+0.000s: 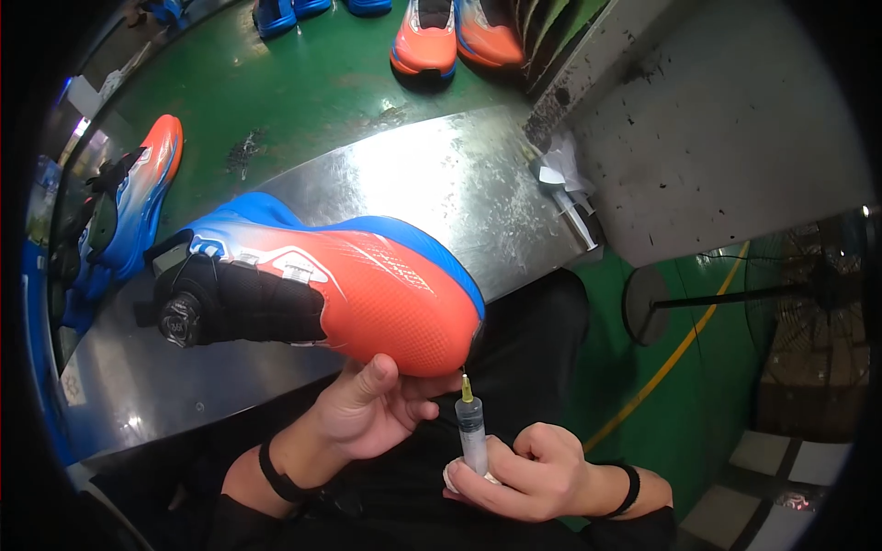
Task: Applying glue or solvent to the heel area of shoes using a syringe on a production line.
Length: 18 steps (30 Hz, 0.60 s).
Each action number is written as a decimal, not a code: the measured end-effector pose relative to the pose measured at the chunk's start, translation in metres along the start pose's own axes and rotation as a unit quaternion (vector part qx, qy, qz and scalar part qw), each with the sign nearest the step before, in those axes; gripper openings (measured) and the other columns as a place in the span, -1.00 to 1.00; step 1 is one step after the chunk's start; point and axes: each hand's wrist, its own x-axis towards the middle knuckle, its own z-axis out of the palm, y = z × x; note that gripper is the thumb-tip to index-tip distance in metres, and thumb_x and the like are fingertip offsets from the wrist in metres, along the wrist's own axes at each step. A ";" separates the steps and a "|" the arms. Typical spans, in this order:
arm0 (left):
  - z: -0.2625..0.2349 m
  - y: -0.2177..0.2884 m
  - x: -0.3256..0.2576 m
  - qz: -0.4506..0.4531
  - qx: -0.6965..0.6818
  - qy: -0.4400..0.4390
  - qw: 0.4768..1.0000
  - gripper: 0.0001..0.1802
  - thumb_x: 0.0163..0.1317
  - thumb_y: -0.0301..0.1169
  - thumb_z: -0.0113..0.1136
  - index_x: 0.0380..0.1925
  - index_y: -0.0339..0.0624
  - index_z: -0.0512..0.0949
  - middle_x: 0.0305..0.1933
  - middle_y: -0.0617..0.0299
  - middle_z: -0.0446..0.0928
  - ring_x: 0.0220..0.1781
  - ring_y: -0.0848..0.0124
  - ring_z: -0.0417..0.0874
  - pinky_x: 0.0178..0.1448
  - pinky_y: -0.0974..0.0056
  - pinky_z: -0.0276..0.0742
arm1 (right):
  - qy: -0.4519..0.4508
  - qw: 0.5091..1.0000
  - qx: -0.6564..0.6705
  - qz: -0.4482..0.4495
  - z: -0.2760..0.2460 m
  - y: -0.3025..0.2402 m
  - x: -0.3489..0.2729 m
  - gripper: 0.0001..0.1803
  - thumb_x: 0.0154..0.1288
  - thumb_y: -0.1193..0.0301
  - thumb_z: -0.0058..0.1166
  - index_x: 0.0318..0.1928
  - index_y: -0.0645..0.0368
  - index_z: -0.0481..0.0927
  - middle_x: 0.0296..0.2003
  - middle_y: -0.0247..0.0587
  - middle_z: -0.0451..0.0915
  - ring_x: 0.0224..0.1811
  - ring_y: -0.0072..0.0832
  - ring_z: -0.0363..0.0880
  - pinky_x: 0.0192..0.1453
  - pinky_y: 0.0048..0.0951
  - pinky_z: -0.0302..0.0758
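Observation:
An orange and blue sneaker (395, 303) with a black tongue and a round dial lies tilted in front of me, its toe toward the right. My left hand (372, 409) supports it from below near the toe, thumb against the orange upper and the other fingers partly hidden under it. In my right hand (533, 473) is a clear syringe (472, 441) with a yellow needle hub, held upright. Its needle tip meets the shoe's lower toe edge, or comes very close to it. Something whitish shows between the right fingers at the syringe's base.
Beneath the shoe is a metal bench (367, 174). At its right end lie another syringe (576, 220) and crumpled white paper (562, 165). A similar sneaker (138, 211) stands at left; an orange pair (427, 41) is at the back. A grey panel (717, 129) rises at right beside a fan (818, 285).

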 end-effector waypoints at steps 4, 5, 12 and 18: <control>0.006 0.000 -0.002 0.005 0.009 0.008 1.000 -0.47 0.28 -0.16 0.10 0.19 -0.11 0.30 0.15 0.09 0.45 0.19 0.17 0.49 -0.01 0.31 0.61 | -0.004 1.000 -0.007 -0.008 -0.001 0.000 0.001 -0.72 0.00 0.35 0.28 -0.21 0.00 0.62 -0.51 -0.43 0.40 -0.65 -0.63 0.07 -0.67 -0.71 0.09; 0.007 0.001 -0.001 0.004 0.011 0.010 1.000 -0.47 0.28 -0.16 0.10 0.19 -0.11 0.31 0.15 0.10 0.45 0.19 0.17 0.49 -0.01 0.30 0.61 | -0.004 1.000 -0.008 -0.009 -0.001 0.000 0.001 -0.72 0.00 0.35 0.28 -0.21 0.00 0.62 -0.51 -0.43 0.40 -0.65 -0.63 0.07 -0.67 -0.71 0.09; 0.002 0.006 -0.003 0.004 0.013 0.031 0.999 -0.51 0.27 -0.20 0.12 0.15 -0.15 0.36 0.14 0.08 0.46 0.20 0.16 0.48 0.02 0.27 0.60 | -0.010 0.999 0.029 -0.015 -0.001 -0.001 0.002 -0.69 -0.07 0.31 0.33 -0.23 -0.01 0.63 -0.48 -0.42 0.47 -0.65 -0.64 0.09 -0.67 -0.69 0.05; -0.019 0.013 -0.046 -0.033 0.009 -0.019 0.999 -0.48 0.17 -0.42 0.20 0.15 -0.11 0.35 0.11 0.11 0.48 0.16 0.19 0.50 0.04 0.13 0.54 | -0.025 0.999 -0.014 0.029 -0.010 0.012 -0.003 -0.44 -0.18 0.09 0.42 -0.18 0.04 0.48 -0.41 -0.32 0.49 -0.55 -0.38 0.29 -0.33 -0.32 0.20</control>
